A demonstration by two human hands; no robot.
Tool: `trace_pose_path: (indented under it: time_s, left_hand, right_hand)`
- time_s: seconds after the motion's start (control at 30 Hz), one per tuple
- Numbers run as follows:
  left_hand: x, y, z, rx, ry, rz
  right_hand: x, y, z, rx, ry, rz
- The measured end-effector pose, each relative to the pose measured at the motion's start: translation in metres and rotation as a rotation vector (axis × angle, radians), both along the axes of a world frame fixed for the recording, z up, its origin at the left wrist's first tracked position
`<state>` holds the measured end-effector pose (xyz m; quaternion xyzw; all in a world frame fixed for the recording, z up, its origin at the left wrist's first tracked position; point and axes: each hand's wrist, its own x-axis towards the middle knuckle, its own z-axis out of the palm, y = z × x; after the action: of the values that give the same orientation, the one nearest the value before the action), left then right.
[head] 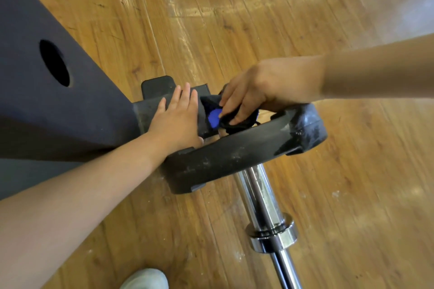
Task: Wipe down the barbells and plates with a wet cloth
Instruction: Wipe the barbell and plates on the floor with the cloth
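Note:
A black, dusty weight plate (234, 159) stands on edge on a chrome barbell (265, 206) that runs toward the bottom right. My left hand (176, 117) lies flat with straight fingers on the plate's top edge at the left. My right hand (256, 91) grips a dark cloth with a blue patch (215, 118) and presses it into the plate's opening, just right of the left hand. Part of the cloth is hidden under the fingers.
A large dark box with a round hole (54, 65) stands at the left, touching the plate. Wooden floor (234, 19) stretches all around. A white shoe tip (145, 279) shows at the bottom edge. The barbell's collar (272, 232) sits below the plate.

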<state>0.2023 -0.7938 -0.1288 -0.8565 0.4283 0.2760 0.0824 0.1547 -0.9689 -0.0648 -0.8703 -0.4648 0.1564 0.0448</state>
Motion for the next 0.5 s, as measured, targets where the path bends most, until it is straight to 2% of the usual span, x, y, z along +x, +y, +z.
trace_pose_path:
  time_s: [0.03,0.07,0.13,0.17,0.23,0.3,0.33,0.4,0.5]
  left_hand:
    - [-0.001,-0.001,0.000,0.002,-0.016,-0.009]
    - [-0.001,-0.001,0.000,0.005,-0.010,-0.011]
    - [0.000,0.000,0.000,0.010,0.014,-0.007]
    - [0.000,0.000,0.000,0.011,0.019,-0.008]
    - [0.001,0.000,-0.001,0.010,0.039,-0.005]
    - [0.003,0.000,-0.003,-0.001,0.084,0.017]
    - [0.003,0.001,-0.003,-0.009,0.099,0.019]
    - [0.003,0.000,-0.003,-0.010,0.104,0.022]
    - [0.001,0.000,-0.001,0.004,0.094,0.036]
  right_hand:
    - [0.000,0.000,0.010,0.023,-0.029,0.124]
    - [-0.012,-0.002,0.015,-0.034,0.044,0.195]
    - [-0.015,-0.022,0.011,0.151,0.029,0.040]
    - [-0.013,-0.023,0.021,0.064,0.050,0.009]
    - [-0.005,-0.011,0.035,-0.007,0.123,-0.288]
    - [0.004,-0.009,0.029,0.070,0.070,-0.460]
    - [0.007,-0.001,0.027,0.083,0.069,-0.511]
    - [0.008,0.002,0.015,-0.006,0.204,-0.640]
    - [0.004,0.002,0.001,-0.040,0.339,-0.703]
